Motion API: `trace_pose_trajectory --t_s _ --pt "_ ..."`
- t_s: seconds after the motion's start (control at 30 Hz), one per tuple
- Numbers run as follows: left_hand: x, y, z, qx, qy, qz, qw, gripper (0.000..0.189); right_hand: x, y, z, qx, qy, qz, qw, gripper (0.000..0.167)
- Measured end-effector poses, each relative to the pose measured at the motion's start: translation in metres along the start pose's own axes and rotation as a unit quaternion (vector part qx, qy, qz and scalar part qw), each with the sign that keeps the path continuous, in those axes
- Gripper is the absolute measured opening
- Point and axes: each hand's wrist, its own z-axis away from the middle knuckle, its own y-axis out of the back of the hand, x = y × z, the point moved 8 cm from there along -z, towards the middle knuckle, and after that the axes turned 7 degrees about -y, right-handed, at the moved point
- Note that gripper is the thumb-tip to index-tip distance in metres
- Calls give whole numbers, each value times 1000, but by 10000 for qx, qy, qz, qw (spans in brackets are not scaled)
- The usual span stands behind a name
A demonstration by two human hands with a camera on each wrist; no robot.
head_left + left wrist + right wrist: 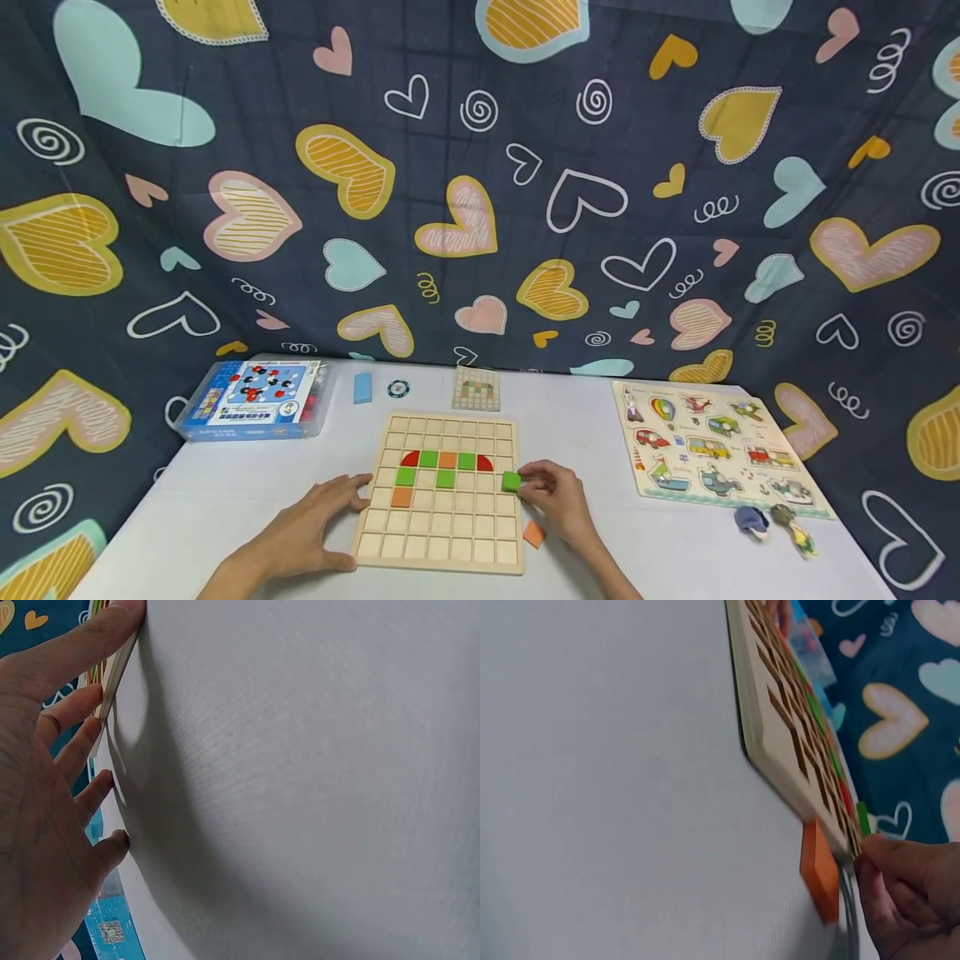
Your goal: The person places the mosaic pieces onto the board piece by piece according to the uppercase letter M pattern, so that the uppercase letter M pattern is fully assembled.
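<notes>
A wooden grid board (442,546) lies on the white table, with red, green and orange pieces set in some of its squares. My right hand (558,498) pinches a green square tile (512,482) between thumb and fingers at the board's right edge; the right wrist view shows the same tile (863,818) edge-on. Close by that hand, an orange square tile (534,534) leans near the board's lower right side. My left hand (303,529) rests with spread fingers along the board's left edge, its thumb at the lower left corner.
Behind the board stands a small pattern card (476,402), with a blue block (363,388) and a round chip (398,389) to its left. A plastic case (255,400) sits back left. To the right lie a picture puzzle board (712,450) and two small figures (752,522).
</notes>
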Motion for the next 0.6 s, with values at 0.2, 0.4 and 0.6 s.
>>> trace_pose_trajectory --t_s 0.2,0.4,0.6 --pt "1 0 1 -43 -1 20 10000 59 -13 -16 -4 -153 373 325 9987 23" --pt "1 1 1 -34 73 1 10000 58 -27 -25 -6 -243 753 424 9960 23" --pt "0 0 0 -45 76 -23 10000 59 -27 -35 -8 -457 665 131 9967 25"
